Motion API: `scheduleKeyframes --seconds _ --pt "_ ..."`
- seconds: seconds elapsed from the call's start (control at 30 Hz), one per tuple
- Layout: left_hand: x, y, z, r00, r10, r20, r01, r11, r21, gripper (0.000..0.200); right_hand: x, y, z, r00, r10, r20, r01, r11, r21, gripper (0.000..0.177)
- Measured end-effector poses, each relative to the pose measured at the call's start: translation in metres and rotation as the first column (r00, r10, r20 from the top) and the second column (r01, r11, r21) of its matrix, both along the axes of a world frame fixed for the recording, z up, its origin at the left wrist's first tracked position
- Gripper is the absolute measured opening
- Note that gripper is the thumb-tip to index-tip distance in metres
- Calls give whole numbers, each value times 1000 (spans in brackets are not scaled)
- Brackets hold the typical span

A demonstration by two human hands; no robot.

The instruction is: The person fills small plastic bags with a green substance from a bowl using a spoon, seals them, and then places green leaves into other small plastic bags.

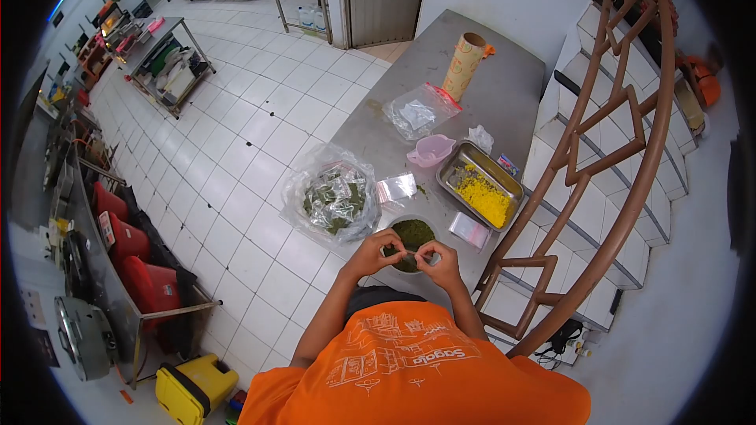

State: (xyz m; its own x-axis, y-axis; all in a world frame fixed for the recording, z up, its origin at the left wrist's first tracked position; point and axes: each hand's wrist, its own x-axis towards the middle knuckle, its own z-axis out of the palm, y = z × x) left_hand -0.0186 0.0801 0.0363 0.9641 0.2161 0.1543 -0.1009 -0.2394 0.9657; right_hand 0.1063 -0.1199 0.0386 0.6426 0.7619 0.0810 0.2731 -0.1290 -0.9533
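Observation:
My left hand (376,253) and my right hand (439,261) meet over the near side of a round bowl (403,269) of dark green, finely chopped or powdered stuff (413,232). Thumbs and fingers of both hands are pinched together, the fingertips nearly touching. What lies between them is too small to make out. Left of the bowl sits a large clear plastic bag (331,196) with green leafy matter inside. Beyond it lies a stack of small clear bags (396,187). To the right, another pack of small clear bags (470,230) rests by a metal tray (450,175) of yellow bits.
On the steel table (386,122) stand a pink plastic cup (431,151), a zip bag (421,111) and an upright patterned roll (465,66). A brown stair railing (630,212) runs along the right. Red tubs (130,236) and a yellow case (195,389) are at the left.

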Motion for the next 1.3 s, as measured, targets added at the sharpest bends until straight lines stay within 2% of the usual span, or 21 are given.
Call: scheduleKeyframes --seconds 0.1,0.2,0.3,0.33,0.43,0.47,0.57,0.63,0.67,0.77,0.8,0.9,0.93,1.07,1.17,1.27,1.3 --pt "-2 6 1 999 34 -17 -34 999 -7 15 4 7 1 1000 8 -6 -8 1000 17 13" --pt "-5 15 7 995 98 37 -99 994 39 13 11 20 8 999 46 11 -47 999 19 12" --pt "-10 32 11 974 215 75 -221 972 84 12 26 41 18 988 125 -95 -129 991 -29 12" --pt "-13 38 8 948 299 113 -306 950 57 10 35 48 13 983 146 -111 -152 987 -45 13" --pt "-20 51 -4 795 602 75 -605 796 10 8 67 75 7 980 138 -146 -159 977 -141 14" --pt "-21 55 -8 738 674 20 -675 738 12 7 80 85 -1 984 155 -90 -169 970 -177 14" --pt "-26 61 -33 676 724 -136 -731 682 0 24 119 115 -55 969 236 69 -210 941 -265 17" --pt "-28 51 -36 718 663 -211 -688 722 -71 44 138 135 -81 936 313 162 -256 920 -297 23" --pt "-28 44 -38 738 628 -248 -665 739 -108 54 145 144 -87 907 368 204 -270 881 -389 32" --pt "-30 37 -56 859 434 -271 -469 880 -75 72 159 159 -134 783 418 461 -256 891 -374 37" --pt "-29 31 -37 867 393 -305 -449 882 -140 58 156 160 -141 775 412 479 -218 886 -410 36" --pt "-25 29 -28 932 239 -273 -291 941 -169 42 146 157 -149 750 405 522 -123 862 -491 36" --pt "-25 26 -20 927 234 -292 -292 940 -176 30 146 157 -149 745 406 530 -107 856 -505 37" --pt "-24 21 -20 934 195 -299 -259 947 -191 31 148 160 -145 765 400 506 -34 808 -588 36" --pt "-23 17 -14 937 177 -300 -240 953 -186 29 156 151 -160 791 343 506 -68 872 -484 30" --pt "-22 15 -15 945 181 -273 -236 953 -188 28 146 144 -121 857 290 426 -56 874 -483 21" --pt "-22 14 -12 945 179 -275 -236 953 -190 28 142 140 -105 859 249 447 -34 899 -436 21"
